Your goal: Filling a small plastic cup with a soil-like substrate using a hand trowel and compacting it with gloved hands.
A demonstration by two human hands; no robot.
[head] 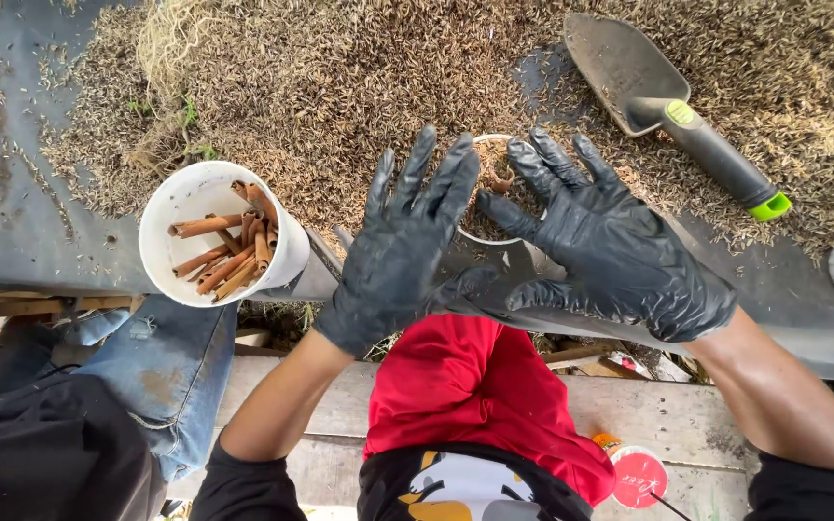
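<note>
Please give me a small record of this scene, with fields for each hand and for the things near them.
left hand: black glove, fingers spread, holds nothing
right hand: black glove, open, holds nothing
small cup: beneath both hands, partly hidden
white bucket: tilted, holds brown rolled sticks
trowel: lies on husk-like litter, green-tipped handle

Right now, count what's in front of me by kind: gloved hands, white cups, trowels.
Gloved hands: 2, left hand and right hand
White cups: 2, cup of brown rolled sticks and cup behind the hands
Trowels: 1, grey trowel
Total: 5
</note>
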